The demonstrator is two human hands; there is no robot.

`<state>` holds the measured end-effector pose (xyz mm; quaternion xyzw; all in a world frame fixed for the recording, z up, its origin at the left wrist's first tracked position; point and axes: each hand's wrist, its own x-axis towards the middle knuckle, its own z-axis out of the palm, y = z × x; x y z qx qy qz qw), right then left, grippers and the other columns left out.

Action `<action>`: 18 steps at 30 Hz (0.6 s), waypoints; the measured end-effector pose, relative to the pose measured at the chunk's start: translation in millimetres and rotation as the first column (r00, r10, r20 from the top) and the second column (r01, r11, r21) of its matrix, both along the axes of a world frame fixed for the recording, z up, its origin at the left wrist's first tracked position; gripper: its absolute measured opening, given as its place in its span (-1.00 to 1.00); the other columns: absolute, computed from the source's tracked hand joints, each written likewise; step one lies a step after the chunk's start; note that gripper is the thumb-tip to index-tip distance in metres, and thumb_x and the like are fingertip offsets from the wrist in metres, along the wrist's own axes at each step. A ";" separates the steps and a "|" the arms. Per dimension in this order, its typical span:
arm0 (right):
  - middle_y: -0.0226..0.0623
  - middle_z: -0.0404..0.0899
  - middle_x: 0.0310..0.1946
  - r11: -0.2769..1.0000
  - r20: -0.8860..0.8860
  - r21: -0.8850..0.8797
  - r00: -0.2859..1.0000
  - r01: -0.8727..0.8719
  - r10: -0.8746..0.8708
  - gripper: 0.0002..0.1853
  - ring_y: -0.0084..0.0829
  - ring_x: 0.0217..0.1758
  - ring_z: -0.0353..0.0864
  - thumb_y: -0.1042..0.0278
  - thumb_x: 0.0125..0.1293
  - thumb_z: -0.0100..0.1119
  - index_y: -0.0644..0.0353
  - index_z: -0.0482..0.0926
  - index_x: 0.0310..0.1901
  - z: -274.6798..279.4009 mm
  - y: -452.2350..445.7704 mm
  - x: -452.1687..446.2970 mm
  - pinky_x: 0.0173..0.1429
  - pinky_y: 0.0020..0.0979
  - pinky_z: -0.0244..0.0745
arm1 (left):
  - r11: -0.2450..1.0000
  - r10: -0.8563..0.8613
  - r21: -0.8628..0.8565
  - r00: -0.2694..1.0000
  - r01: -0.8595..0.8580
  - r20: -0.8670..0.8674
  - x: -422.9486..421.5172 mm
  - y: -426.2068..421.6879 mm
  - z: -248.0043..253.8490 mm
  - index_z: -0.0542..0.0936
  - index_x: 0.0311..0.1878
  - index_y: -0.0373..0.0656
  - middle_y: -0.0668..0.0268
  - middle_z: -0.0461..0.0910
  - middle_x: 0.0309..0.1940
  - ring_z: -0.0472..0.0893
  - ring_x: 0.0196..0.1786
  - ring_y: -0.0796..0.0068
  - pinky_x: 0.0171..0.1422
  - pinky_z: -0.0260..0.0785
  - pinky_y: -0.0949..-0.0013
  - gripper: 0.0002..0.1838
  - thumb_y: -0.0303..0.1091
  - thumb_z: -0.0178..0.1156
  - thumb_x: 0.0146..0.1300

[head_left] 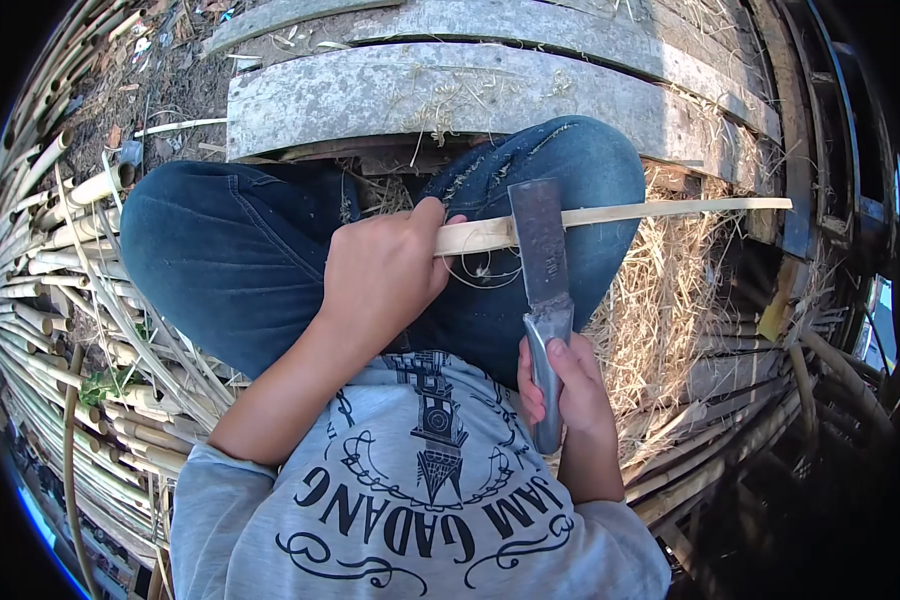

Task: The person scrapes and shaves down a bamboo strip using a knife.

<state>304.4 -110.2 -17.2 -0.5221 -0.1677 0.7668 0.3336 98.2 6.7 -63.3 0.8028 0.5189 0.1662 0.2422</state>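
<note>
My left hand is closed around the thick end of a pale split bamboo strip, which stretches to the right across my lap. In my right hand is the grey handle of a broad-bladed knife, its dark rectangular blade pointing away from me. The blade crosses the strip just right of my left hand and hides part of it. Below the strip, beside the blade, hangs a thin curled shaving.
My bent knees in blue jeans lie on both sides. Beyond them run weathered planks. Straw-like shavings are heaped at right. Many bamboo poles lie at left, and more poles are at lower right.
</note>
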 end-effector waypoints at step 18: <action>-0.42 0.42 -0.69 0.995 0.448 0.092 0.894 -0.048 0.001 -0.65 -0.68 -0.71 0.37 0.09 0.50 0.03 0.27 0.44 -0.27 -2.9 7.4 -9.2 -0.61 -0.59 0.24 | 1.000 -0.017 0.009 0.998 0.018 -0.063 -3.1 -0.8 -0.3 0.44 -0.46 -0.15 0.20 0.51 -0.67 0.58 -0.57 0.14 -0.48 0.39 0.16 -0.75 -0.28 0.28 0.22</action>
